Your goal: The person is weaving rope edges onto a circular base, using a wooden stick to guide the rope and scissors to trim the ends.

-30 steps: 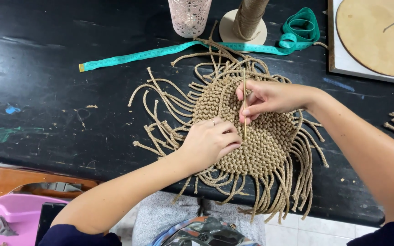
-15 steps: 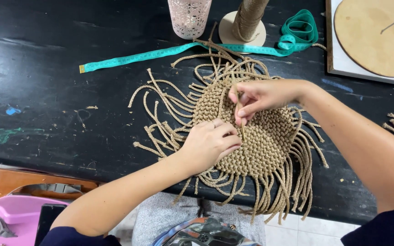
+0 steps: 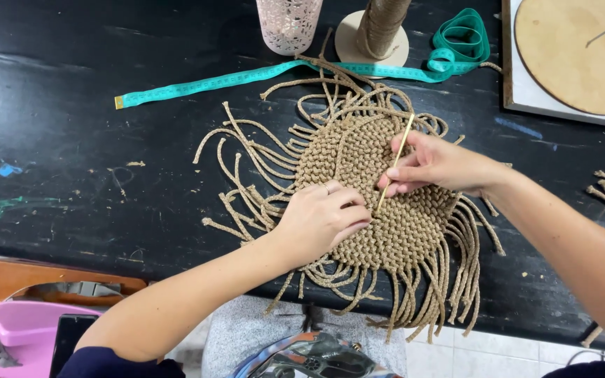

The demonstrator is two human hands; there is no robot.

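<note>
A black worktable (image 3: pixel 71 140) fills most of the view. On it, near the front edge, lies a round woven jute mat (image 3: pixel 379 203) with loose cord ends fanning out all round; some hang over the table edge. Behind the mat a teal measuring tape (image 3: pixel 246 77) stretches across the table and ends in a coil at the right, just beside a spool of jute cord (image 3: pixel 379 28) on a round wooden base. A pale perforated cup (image 3: pixel 288 24) stands left of the spool. At the far right, a round wooden disc (image 3: pixel 575 56) lies on a white board. Nothing covers the mat but the two hands.

Since half a second ago, the thin wooden needle (image 3: pixel 393 164) has tipped up and now shows along its length, slanting across the weave; before, it was mostly hidden in the fingers.

The right hand (image 3: pixel 435 164) reaches in from the right, fingers closed in a pinch on the needle's middle. The left hand (image 3: pixel 323 217), a ring on one finger, lies palm down on the mat's left part, fingers curled and pressing the weave, tips just beside the needle's lower end.
</note>
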